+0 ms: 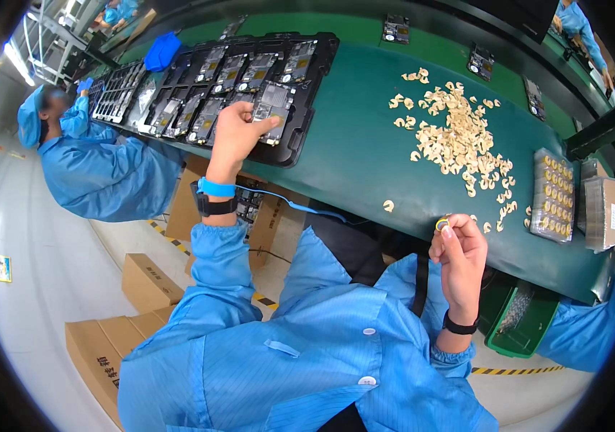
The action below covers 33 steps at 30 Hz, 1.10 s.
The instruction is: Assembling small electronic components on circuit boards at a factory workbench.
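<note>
At the right end of a black tray (327, 57), my left hand (234, 137) pinches a circuit board (273, 102) between thumb and fingers. The board is slightly tilted over the tray; whether it still touches the tray I cannot tell. Several other circuit boards (257, 70) lie in the tray's slots. My right hand (462, 253) is at the table's front edge, its thumb and forefinger closed on a small round piece with a yellow rim (442, 225). Beyond it, a loose heap of cream crescent-shaped pieces (455, 137) spreads over the green table (354, 137).
A clear blister tray of yellow round pieces (554, 194) stands at right, beside stacked clear packs (603, 209). Single boards (480, 62) lie along the far side. A blue cord (293, 204) trails from my left wrist. A person (106, 165) works at left; cardboard boxes (147, 282) and a green bin (500, 338) sit below.
</note>
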Each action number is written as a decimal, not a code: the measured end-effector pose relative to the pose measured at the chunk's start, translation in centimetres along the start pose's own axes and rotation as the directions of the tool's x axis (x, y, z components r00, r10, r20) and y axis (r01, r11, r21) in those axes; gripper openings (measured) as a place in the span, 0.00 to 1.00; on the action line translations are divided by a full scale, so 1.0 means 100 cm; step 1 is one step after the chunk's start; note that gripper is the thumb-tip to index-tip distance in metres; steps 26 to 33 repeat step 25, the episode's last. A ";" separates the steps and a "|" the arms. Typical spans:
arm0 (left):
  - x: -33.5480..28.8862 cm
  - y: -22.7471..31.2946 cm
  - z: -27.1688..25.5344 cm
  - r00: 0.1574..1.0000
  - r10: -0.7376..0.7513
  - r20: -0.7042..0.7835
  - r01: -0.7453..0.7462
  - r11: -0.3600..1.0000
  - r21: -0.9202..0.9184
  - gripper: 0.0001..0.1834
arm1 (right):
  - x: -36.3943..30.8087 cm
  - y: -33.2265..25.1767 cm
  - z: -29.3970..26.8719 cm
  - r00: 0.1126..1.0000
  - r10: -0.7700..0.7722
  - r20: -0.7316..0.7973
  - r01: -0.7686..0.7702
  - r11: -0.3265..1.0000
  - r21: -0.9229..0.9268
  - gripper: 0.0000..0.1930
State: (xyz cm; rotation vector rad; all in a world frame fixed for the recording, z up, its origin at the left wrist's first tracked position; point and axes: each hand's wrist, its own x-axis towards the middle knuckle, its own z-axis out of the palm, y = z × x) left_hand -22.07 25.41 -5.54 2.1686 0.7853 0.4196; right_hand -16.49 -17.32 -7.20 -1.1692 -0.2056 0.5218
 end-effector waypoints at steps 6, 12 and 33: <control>-0.043 0.045 0.000 1.000 0.002 0.021 0.014 0.681 -0.732 0.12 | -0.001 -0.007 -0.005 0.994 -0.067 0.081 0.072 0.996 -0.059 0.01; -0.103 0.112 0.033 0.886 0.272 0.376 -0.002 0.813 -0.582 0.23 | 0.017 -0.029 0.012 0.942 -0.216 0.256 0.267 0.946 -0.184 0.03; -0.124 0.115 0.084 0.661 0.287 0.693 0.362 0.686 -0.631 0.16 | -0.004 -0.018 -0.008 0.964 0.010 0.266 0.037 0.985 -0.171 0.05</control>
